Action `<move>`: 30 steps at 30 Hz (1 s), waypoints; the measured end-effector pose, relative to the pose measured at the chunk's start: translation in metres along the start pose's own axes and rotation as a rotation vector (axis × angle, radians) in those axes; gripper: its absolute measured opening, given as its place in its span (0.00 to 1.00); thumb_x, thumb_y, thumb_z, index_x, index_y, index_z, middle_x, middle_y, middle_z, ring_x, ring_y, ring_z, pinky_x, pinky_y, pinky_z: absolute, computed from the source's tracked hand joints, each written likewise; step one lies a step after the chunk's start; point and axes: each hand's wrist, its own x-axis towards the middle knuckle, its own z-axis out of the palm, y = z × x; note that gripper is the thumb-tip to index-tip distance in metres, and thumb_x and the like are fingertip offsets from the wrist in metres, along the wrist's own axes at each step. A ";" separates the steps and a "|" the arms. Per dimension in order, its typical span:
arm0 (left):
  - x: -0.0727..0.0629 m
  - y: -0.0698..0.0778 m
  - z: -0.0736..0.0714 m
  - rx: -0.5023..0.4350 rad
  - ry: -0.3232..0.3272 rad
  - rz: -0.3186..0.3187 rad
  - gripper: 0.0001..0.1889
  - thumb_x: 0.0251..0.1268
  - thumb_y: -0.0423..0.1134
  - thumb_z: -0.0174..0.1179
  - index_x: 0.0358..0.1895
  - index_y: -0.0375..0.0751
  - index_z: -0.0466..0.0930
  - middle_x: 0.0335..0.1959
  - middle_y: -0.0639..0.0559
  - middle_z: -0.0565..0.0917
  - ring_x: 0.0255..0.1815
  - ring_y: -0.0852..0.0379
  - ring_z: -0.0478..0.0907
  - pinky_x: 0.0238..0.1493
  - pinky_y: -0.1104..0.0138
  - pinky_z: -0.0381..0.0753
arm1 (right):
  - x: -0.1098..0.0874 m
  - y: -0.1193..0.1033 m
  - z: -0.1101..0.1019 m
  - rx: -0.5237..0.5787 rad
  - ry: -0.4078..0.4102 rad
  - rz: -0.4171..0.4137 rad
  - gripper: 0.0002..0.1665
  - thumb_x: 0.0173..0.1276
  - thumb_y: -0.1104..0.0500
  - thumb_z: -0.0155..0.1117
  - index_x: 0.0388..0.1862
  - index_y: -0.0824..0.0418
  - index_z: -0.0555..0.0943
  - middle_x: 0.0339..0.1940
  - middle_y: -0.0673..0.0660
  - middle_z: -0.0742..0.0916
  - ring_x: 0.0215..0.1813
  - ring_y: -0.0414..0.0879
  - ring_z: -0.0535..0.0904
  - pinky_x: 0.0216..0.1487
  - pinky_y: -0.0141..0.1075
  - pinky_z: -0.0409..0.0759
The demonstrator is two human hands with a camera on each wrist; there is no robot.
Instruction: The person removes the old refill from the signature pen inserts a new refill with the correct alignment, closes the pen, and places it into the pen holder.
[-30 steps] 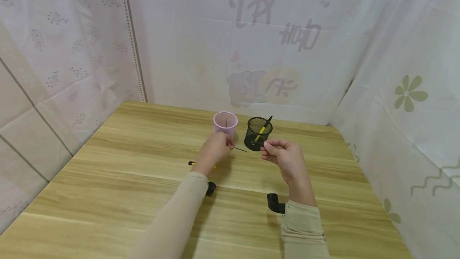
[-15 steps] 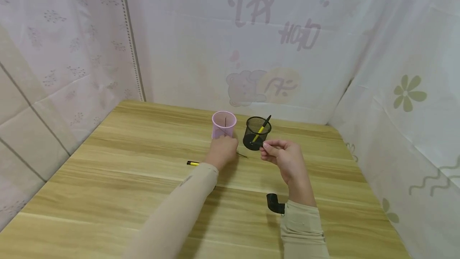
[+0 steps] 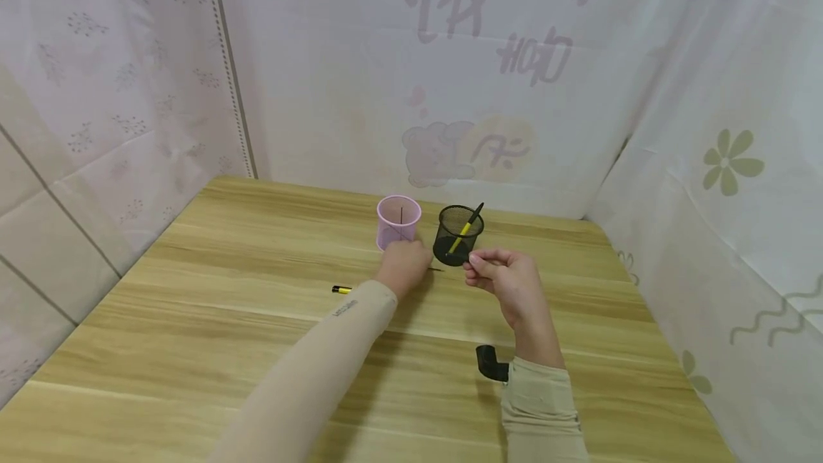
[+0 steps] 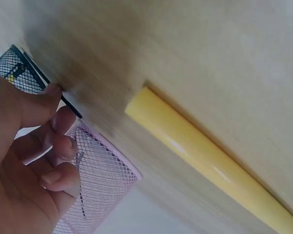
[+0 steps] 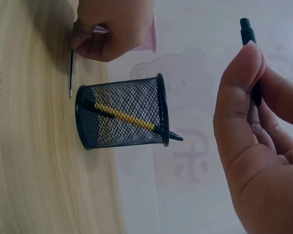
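Note:
My left hand [image 3: 405,265] pinches a thin black pen refill [image 4: 72,108] between thumb and forefinger, low over the table before the pink mesh cup [image 3: 388,232]. The refill's metal tip points toward the black mesh cup [image 5: 122,92]. My right hand [image 3: 511,281] pinches a short black pen part [image 5: 247,33] with a ridged end, in front of the black cup. A yellow and black pen [image 5: 136,120] leans inside that cup, beside another dark piece. On the table lies a yellow pen barrel [image 4: 185,141], partly behind my left forearm in the head view.
Both cups stand near the back of the wooden table [image 3: 193,349]. Thin dark sticks [image 3: 401,215] show inside the pink cup. A black elbow-shaped piece [image 3: 491,363] sits beside my right sleeve. Printed curtains [image 3: 321,91] hang behind and at both sides.
My left hand has shifted to the right in front of the pink cup, and less of the refill shows past its fingers. My right hand has stayed almost still with the pen part.

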 end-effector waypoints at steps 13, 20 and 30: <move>0.009 0.002 0.003 0.054 -0.005 0.043 0.10 0.78 0.38 0.60 0.45 0.53 0.91 0.45 0.57 0.92 0.41 0.58 0.89 0.38 0.58 0.91 | 0.001 0.002 0.000 0.007 0.019 -0.011 0.12 0.79 0.69 0.62 0.55 0.78 0.78 0.31 0.52 0.90 0.33 0.41 0.88 0.43 0.33 0.91; 0.009 0.002 -0.002 0.052 0.018 0.068 0.09 0.76 0.36 0.62 0.43 0.53 0.91 0.43 0.56 0.92 0.40 0.57 0.89 0.38 0.58 0.92 | 0.001 0.003 -0.001 -0.002 0.016 -0.009 0.16 0.79 0.69 0.62 0.57 0.81 0.77 0.31 0.51 0.90 0.35 0.43 0.89 0.43 0.33 0.91; 0.010 -0.009 -0.042 -0.077 0.091 0.102 0.05 0.70 0.34 0.66 0.40 0.50 0.87 0.41 0.54 0.91 0.41 0.54 0.88 0.41 0.56 0.91 | 0.000 0.002 -0.001 0.008 0.020 -0.013 0.14 0.79 0.69 0.61 0.57 0.80 0.77 0.30 0.51 0.90 0.33 0.41 0.88 0.42 0.33 0.91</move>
